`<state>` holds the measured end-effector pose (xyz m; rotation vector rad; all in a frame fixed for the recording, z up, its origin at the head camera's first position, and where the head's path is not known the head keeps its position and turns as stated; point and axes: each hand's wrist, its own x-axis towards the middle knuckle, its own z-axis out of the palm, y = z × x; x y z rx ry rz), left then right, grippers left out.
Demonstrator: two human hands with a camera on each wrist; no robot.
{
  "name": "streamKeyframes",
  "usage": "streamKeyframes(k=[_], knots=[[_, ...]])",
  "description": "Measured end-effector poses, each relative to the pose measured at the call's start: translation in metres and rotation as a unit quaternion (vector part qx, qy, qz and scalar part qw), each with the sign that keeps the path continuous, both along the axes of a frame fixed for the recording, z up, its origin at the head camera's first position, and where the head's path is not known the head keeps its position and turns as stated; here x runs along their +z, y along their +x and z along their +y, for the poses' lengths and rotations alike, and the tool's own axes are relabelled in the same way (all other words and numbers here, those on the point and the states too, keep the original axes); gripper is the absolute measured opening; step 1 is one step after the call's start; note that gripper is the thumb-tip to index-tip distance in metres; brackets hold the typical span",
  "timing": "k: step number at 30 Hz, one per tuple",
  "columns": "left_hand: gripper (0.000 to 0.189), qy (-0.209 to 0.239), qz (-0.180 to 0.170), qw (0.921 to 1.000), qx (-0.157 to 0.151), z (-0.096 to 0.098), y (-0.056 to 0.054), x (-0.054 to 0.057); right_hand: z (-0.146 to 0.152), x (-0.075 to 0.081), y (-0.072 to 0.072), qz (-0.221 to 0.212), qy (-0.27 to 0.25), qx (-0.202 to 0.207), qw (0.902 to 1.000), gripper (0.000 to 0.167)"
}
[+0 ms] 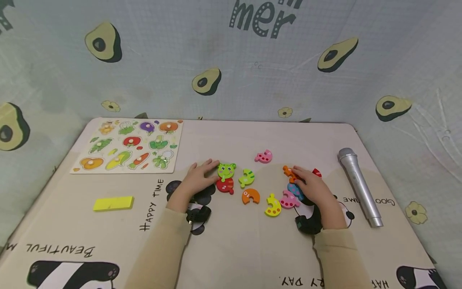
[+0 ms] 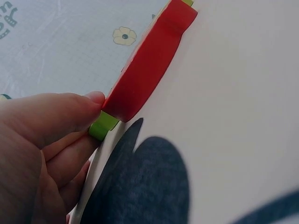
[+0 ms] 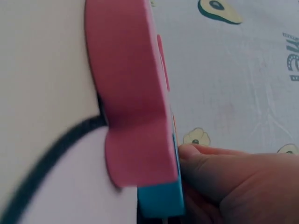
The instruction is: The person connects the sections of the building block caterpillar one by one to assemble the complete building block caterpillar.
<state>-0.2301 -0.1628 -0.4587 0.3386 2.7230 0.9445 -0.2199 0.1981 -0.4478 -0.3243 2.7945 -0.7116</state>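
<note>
Left hand (image 1: pixel 196 180): extended forward from a beige sleeve (image 1: pixel 160 249), back turned upward, angled inward to the right. Fingers slightly bent, thumb set apart from them. The green head (image 1: pixel 226 170) is pinched at its left side between thumb and fingers; the end of the red piece (image 1: pixel 225 186), just below it, is touched by the thumb tip.

Right hand (image 1: pixel 317 186): extended forward, tilted inward to the left, back upward, a black strap (image 1: pixel 309 220) worn at the wrist. Fingers drawn together and pointed at the orange piece (image 1: pixel 288 172), which is touched by the fingertips; the thumb is placed by the blue piece (image 1: pixel 296 191). Lower fingers hidden; whether anything is gripped cannot be told.

Between the hands, on the table (image 1: pixel 223 249): one green piece (image 1: pixel 247 178), one orange arc (image 1: pixel 250 192), one yellow piece (image 1: pixel 273 206), one spotted pink piece (image 1: pixel 289 200) next to the blue. Farther off, a second pink piece (image 1: pixel 264 157). By the right knuckles, a red piece partly covered.

Left side: vegetable board (image 1: pixel 144 140), yellow block (image 1: pixel 113 203). Right side: silver microphone (image 1: pixel 361 186), laid aslant.
</note>
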Motion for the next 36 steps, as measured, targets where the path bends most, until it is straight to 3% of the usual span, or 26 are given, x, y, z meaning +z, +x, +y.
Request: streamKeyframes(k=[9, 16, 22, 29, 36], knots=[[0.058, -0.003, -0.003, 1.0000, 0.001, 0.000, 0.000, -0.001, -0.007, 0.000, -0.004, 0.016, 0.010, -0.011, 0.9998, 0.048], [0.057, -0.001, 0.000, 1.0000, 0.001, 0.000, 0.000, -0.001, -0.017, 0.001, -0.005, 0.002, 0.005, -0.016, 0.9999, 0.055], [0.057, 0.002, 0.000, 1.0000, 0.006, 0.000, 0.001, -0.001, -0.024, 0.001, -0.004, -0.017, 0.001, -0.005, 0.9998, 0.062], [0.058, 0.004, -0.003, 0.9999, 0.009, 0.000, 0.001, -0.001, -0.028, -0.001, -0.007, -0.003, 0.015, 0.029, 0.9995, 0.065], [0.057, -0.003, -0.003, 0.9999, 0.009, 0.000, 0.000, -0.001, -0.028, -0.002, -0.011, -0.002, 0.029, 0.030, 0.9991, 0.063]])
